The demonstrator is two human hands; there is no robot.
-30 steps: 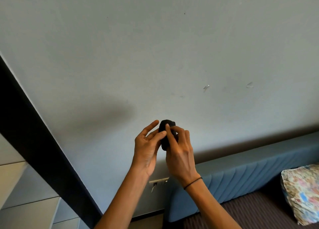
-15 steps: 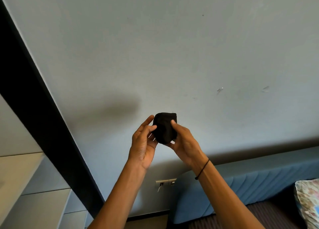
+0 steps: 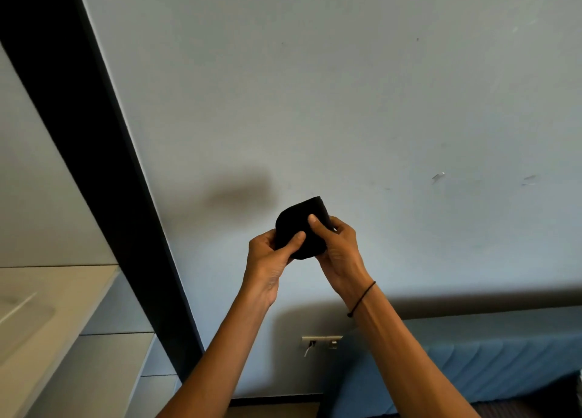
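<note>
A small black bundle of fabric [image 3: 294, 220], rounded like a folded sock, is held up in front of a pale grey-blue wall. My left hand [image 3: 267, 260] grips its lower left side, thumb pressed on the front. My right hand [image 3: 338, 250] grips its right side, thumb on the front and fingers curled behind. A thin black band circles my right wrist. The back of the bundle is hidden.
A black vertical strip [image 3: 94, 153] runs down the wall at left. A white cabinet top with drawers [image 3: 53, 316] stands at lower left. A wall socket [image 3: 321, 340] sits low on the wall, beside a blue padded headboard [image 3: 472, 357] at lower right.
Both hands turned the black bundle and closed tighter round it, with the left fingers curling from straight. The view swung left, so the floral pillow left the frame and the cabinet came in.
</note>
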